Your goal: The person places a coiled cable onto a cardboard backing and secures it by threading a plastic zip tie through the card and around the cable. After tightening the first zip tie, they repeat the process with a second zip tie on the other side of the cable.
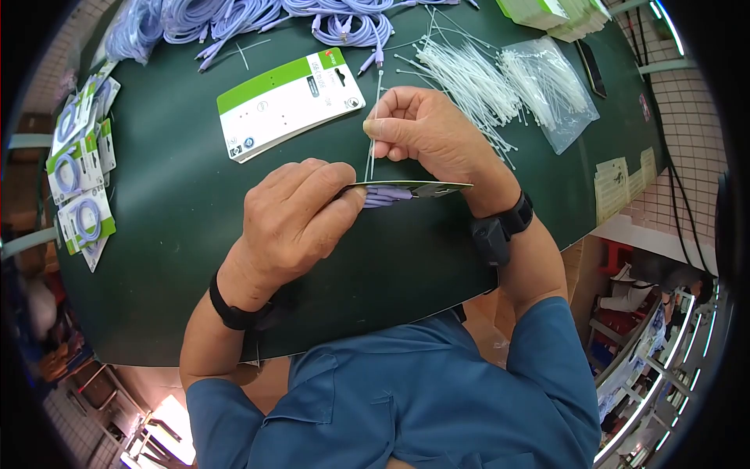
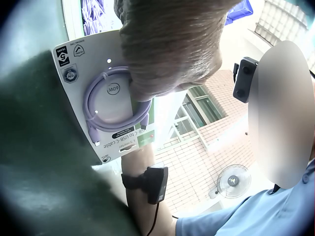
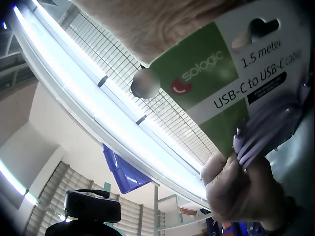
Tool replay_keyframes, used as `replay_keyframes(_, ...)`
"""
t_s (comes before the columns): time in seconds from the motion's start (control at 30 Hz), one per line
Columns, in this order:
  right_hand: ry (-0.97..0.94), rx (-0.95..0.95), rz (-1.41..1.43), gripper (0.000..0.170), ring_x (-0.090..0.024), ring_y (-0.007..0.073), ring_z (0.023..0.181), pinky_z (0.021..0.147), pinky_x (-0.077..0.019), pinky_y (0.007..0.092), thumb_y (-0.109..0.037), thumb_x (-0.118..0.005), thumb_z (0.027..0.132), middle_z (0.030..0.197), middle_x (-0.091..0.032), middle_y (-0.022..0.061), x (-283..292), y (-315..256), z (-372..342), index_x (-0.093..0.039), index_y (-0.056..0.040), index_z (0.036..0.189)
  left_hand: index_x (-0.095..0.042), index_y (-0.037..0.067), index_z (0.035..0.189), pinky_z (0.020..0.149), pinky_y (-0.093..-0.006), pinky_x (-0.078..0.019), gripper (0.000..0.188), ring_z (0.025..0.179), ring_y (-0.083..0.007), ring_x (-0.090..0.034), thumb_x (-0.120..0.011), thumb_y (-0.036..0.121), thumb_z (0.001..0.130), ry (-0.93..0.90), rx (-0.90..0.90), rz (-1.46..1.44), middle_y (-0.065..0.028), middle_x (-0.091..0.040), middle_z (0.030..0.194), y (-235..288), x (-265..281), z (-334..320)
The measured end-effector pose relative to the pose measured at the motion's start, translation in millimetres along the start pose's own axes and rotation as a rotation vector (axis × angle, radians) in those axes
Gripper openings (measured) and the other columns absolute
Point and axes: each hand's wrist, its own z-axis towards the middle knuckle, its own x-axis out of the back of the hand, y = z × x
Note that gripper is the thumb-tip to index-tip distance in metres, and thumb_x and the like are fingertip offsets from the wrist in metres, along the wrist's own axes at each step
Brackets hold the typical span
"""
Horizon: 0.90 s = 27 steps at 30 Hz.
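Note:
My left hand (image 1: 293, 219) grips a white and green retail card (image 2: 98, 59) by its edge, thumb over a coiled purple USB-C cable (image 2: 87, 110) lying on its printed face. In the head view the card is nearly edge-on and the cable (image 1: 387, 195) shows on the side toward the body. Behind the card, my right hand (image 1: 433, 133) pinches thin white cable ties (image 1: 373, 160) between thumb and forefinger. They rise from the card's back near its left end. In the right wrist view the card (image 3: 202, 73) hides part of the right hand.
A stack of blank-faced cards (image 1: 289, 102) lies ahead on the dark green table (image 1: 172, 258). Loose cable ties (image 1: 469, 78) and a clear bag of ties (image 1: 558, 117) lie at right, near a phone (image 1: 591, 70). Purple cables (image 1: 219, 19) line the back; carded cables (image 1: 86, 219) sit left.

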Motion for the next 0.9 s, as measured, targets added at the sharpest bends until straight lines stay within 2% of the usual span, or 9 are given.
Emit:
replay_keyframes(0.07,-0.011,-0.001,-0.008,0.013,-0.064,0.0039,0.071,0.064,-0.0501,0.0169,-0.015,-0.076,0.098,0.083,-0.071,0.0008,-1.4,0.1,-0.2,-0.069,-0.0049,0.101,-0.066,0.003,0.09,0.063,-0.035,-0.0561,0.026,0.073,-0.0269,-0.069,-0.084,-0.002,0.072,-0.039,0.031,-0.021,-0.0105,-0.069,0.091,1.8,2.3,0.7)
replay_keyframes(0.23,-0.006,0.0,-0.021,0.012,-0.064,0.0036,0.071,0.064,-0.0501,0.0169,-0.014,-0.076,0.098,0.082,-0.071,0.0005,-3.2,0.4,-1.3,-0.069,-0.0048,0.101,-0.065,0.003,0.089,0.061,-0.0347,-0.0553,0.026,0.072,-0.0263,-0.068,-0.084,-0.002,0.072,-0.029,0.026,-0.021,-0.0101,-0.069,0.09,1.8,2.1,1.0)
replay_keyframes(0.37,-0.032,0.02,-0.023,0.017,-0.07,0.0071,0.075,0.068,-0.0542,0.0185,-0.017,-0.077,0.098,0.086,-0.075,0.0062,-0.8,3.4,-0.3,-0.07,-0.0017,0.101,-0.065,0.003,0.089,0.062,-0.0345,-0.0553,0.027,0.072,-0.0261,-0.068,-0.084,-0.002,0.071,-0.023,0.023,-0.011,-0.0099,-0.069,0.09,1.4,0.9,-0.6)
replay_keyframes(0.5,-0.063,0.017,-0.009,0.017,-0.071,0.0078,0.076,0.069,-0.0551,0.0187,-0.016,-0.077,0.098,0.085,-0.075,0.0059,-0.5,4.0,0.3,-0.07,-0.0013,0.101,-0.065,0.003,0.089,0.062,-0.0345,-0.0555,0.027,0.072,-0.0261,-0.068,-0.084,-0.002,0.071,-0.027,0.03,-0.008,-0.0096,-0.069,0.091,1.1,0.8,-0.7)
replay_keyframes(0.63,-0.062,0.004,0.009,0.013,-0.065,0.0043,0.071,0.066,-0.052,0.0179,-0.014,-0.077,0.097,0.083,-0.071,0.0007,-1.8,2.5,-0.6,-0.068,-0.0047,0.099,-0.065,0.003,0.089,0.062,-0.0345,-0.0554,0.027,0.073,-0.0261,-0.068,-0.084,-0.002,0.071,-0.02,0.028,-0.017,-0.0094,-0.069,0.091,1.0,0.8,-0.3)
replay_keyframes(0.77,-0.177,0.031,-0.032,0.014,-0.066,0.0059,0.072,0.067,-0.0532,0.0192,-0.014,-0.077,0.096,0.083,-0.072,0.0013,-0.1,3.5,-0.8,-0.068,-0.0036,0.098,-0.066,0.003,0.089,0.063,-0.0342,-0.055,0.026,0.074,-0.0252,-0.069,-0.084,-0.002,0.07,-0.025,0.033,-0.007,-0.0092,-0.07,0.092,1.3,1.0,0.3)
replay_keyframes(0.87,-0.35,0.14,-0.056,0.012,-0.067,0.0071,0.073,0.069,-0.0539,0.0211,-0.013,-0.076,0.097,0.085,-0.072,0.0026,1.6,-0.1,-4.2,-0.068,-0.0025,0.098,-0.068,0.004,0.088,0.062,-0.0316,-0.0511,0.018,0.074,-0.021,-0.068,-0.077,0.003,0.073,-0.006,-0.009,0.034,-0.0073,-0.068,0.093,0.3,1.2,1.2)
replay_keyframes(0.9,-0.351,0.143,-0.055,0.012,-0.067,0.0071,0.073,0.069,-0.0539,0.0211,-0.013,-0.076,0.097,0.085,-0.072,0.0026,1.9,-1.6,-4.9,-0.068,-0.0025,0.098,-0.068,0.004,0.088,0.062,-0.0316,-0.0511,0.018,0.074,-0.021,-0.068,-0.077,0.003,0.073,-0.007,-0.011,0.036,-0.0073,-0.068,0.093,0.4,1.8,1.9)
